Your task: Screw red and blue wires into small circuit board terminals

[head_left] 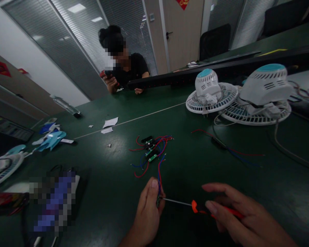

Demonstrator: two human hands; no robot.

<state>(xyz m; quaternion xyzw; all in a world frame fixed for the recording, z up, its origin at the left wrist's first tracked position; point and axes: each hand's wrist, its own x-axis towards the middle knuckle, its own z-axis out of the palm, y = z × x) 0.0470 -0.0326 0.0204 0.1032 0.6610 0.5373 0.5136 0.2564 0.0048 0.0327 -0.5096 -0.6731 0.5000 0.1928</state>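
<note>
My left hand [147,212] is closed in a pinch on a small circuit board [158,200] with red and blue wires [159,171] running up from it. My right hand [237,216] grips a screwdriver [203,208] with an orange and black handle. Its thin metal shaft points left and its tip touches the board in my left hand. Both hands hover low over the dark green table [113,178] near its front edge. Just beyond them lies a pile of small green boards with tangled red and blue wires [151,151].
Two white fans [211,94] [265,96] with teal caps lie face down at the right, cables trailing. Another wired part [221,144] lies nearby. Blue fan blades [51,140], a fan grille [2,168] and paper scraps [110,124] sit left. A person [123,65] sits across the table.
</note>
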